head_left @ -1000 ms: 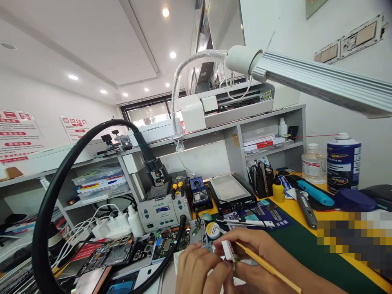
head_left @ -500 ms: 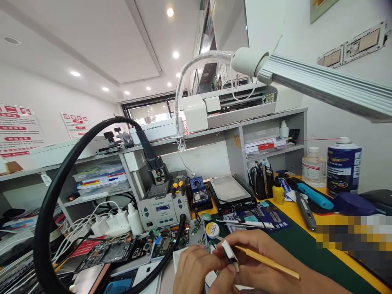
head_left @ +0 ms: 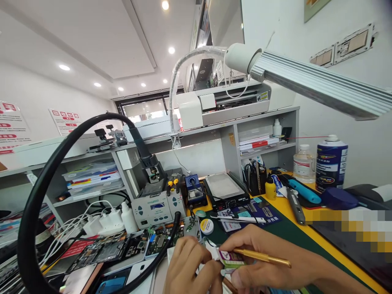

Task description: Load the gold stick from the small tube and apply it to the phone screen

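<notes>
Small card (head_left: 229, 258), white with a green and purple print, sits low in the middle of the view, pinched between both hands just above the green mat (head_left: 294, 241). The left hand (head_left: 186, 267) is curled shut on its near edge with thumb and fingers. The right hand (head_left: 263, 261) closes on the far side of it and also grips a thin gold tool (head_left: 263, 258), which lies across the fingers and points out to the right. The work looks to be in its middle: the card is off the bench and held, and the tool's tip is hidden behind it, so I cannot tell whether it has done anything yet.

Just behind the hands lie a round tin (head_left: 207, 226) and opened phone boards (head_left: 159, 241). Further back stand a grey station (head_left: 154, 208) with a black hose (head_left: 70, 139), a hot plate (head_left: 225, 188) and a small yellow bottle (head_left: 270, 190). A blue can (head_left: 331, 163) carries writing too small to read; the red and white wall posters (head_left: 65, 120) are likewise illegible.
</notes>
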`<action>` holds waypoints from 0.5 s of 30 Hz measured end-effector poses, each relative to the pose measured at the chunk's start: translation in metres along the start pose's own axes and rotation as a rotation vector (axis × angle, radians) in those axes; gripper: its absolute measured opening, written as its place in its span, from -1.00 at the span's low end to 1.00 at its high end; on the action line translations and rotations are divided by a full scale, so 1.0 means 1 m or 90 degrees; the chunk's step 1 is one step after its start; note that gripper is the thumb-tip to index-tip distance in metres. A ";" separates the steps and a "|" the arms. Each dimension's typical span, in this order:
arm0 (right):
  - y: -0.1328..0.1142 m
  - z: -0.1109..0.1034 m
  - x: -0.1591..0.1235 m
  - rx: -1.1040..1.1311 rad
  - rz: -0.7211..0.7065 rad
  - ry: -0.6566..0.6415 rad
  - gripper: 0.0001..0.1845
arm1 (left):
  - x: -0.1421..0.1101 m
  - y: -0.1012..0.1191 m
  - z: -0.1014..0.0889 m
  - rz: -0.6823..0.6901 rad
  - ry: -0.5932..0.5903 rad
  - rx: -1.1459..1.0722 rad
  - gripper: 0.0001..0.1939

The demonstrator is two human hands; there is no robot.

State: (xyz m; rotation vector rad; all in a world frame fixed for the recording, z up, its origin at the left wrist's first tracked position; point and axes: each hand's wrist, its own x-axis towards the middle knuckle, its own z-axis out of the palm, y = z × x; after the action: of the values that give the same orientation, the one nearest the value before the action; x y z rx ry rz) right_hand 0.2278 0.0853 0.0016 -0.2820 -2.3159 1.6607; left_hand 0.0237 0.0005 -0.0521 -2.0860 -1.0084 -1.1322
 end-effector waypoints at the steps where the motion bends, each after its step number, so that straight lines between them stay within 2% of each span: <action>1: 0.002 -0.001 0.000 0.011 0.017 -0.013 -0.80 | 0.000 -0.001 -0.001 0.014 -0.014 -0.006 -0.76; 6: 0.011 -0.003 -0.002 0.097 0.091 -0.032 -0.73 | 0.001 -0.002 -0.005 0.055 -0.072 -0.019 -0.73; 15: 0.019 -0.009 -0.003 0.153 0.112 -0.028 -0.57 | 0.004 0.001 -0.004 0.046 -0.064 -0.027 -0.76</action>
State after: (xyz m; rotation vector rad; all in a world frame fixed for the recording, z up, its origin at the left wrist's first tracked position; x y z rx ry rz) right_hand 0.2332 0.0983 -0.0143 -0.4113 -2.1458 2.0266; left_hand 0.0242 -0.0013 -0.0466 -2.2135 -0.9549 -1.0297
